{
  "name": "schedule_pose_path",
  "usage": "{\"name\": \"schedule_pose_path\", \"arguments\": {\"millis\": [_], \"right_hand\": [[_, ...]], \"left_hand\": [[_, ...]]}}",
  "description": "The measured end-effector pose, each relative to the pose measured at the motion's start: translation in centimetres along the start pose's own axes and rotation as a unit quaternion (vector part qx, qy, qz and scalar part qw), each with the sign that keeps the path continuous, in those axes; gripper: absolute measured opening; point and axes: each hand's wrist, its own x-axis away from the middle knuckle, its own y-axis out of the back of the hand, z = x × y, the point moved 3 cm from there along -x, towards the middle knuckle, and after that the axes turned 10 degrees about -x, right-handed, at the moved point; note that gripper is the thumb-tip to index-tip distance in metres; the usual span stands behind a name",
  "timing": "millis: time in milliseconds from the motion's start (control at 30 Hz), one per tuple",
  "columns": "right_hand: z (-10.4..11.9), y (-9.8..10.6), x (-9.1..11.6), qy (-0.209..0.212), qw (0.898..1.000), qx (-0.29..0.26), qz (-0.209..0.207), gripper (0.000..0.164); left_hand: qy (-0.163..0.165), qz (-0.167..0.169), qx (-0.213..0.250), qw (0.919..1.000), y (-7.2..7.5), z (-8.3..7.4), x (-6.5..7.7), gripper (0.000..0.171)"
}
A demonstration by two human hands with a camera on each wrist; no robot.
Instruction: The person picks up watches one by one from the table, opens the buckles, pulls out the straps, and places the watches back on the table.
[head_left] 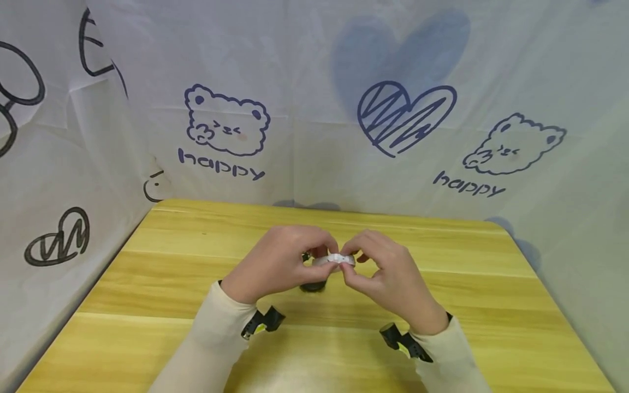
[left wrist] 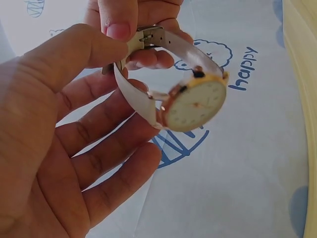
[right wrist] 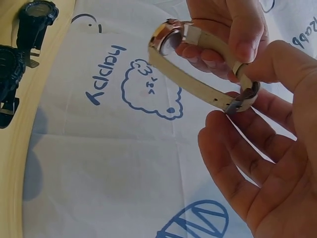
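Note:
A wristwatch with a white strap (head_left: 337, 258) is held between both hands above the table. Its round pale dial (left wrist: 195, 106) in a rose-gold case hangs tilted on the far side of the loop. My left hand (head_left: 282, 265) pinches one part of the strap between thumb and forefinger, its other fingers loosely bent. Close beside it, my right hand (head_left: 385, 273) pinches the strap near the metal buckle (right wrist: 234, 105). The strap runs through the buckle, so the band forms a closed loop. Fingertips hide part of the strap around the buckle.
Two black watches, one nearer the corner (right wrist: 37, 17) and one at the edge (right wrist: 10, 74), lie on the wood-grain table (head_left: 162, 273). A black object (head_left: 313, 285) shows partly behind my left hand. White cloth (head_left: 314, 98) with blue drawings hangs behind the table.

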Motion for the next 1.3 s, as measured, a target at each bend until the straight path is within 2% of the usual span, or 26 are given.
{"name": "schedule_pose_path", "arguments": {"millis": [167, 400, 667, 933, 1300], "right_hand": [[-0.13, 0.00, 0.00, 0.003, 1.000, -0.017, -0.005, 0.014], [-0.30, -0.14, 0.05, -0.004, 1.000, 0.000, 0.021, 0.013], [-0.15, -0.08, 0.00, 0.009, 1.000, 0.023, 0.016, 0.014], [0.01, -0.08, -0.04, -0.013, 0.999, 0.036, 0.022, 0.009], [-0.27, 0.04, -0.06, -0.017, 1.000, 0.018, 0.010, 0.010]], "left_hand": [[0.009, -0.003, 0.009, 0.9999, 0.17, 0.22, 0.15, 0.008], [-0.007, 0.009, -0.008, 0.9999, 0.16, 0.01, 0.04, 0.007], [0.017, 0.028, -0.005, 0.9994, -0.02, 0.17, -0.03, 0.014], [0.006, 0.004, -0.026, 0.9996, -0.07, 0.31, -0.03, 0.013], [0.019, 0.022, -0.016, 0.9995, -0.24, 0.88, -0.12, 0.011]]}}
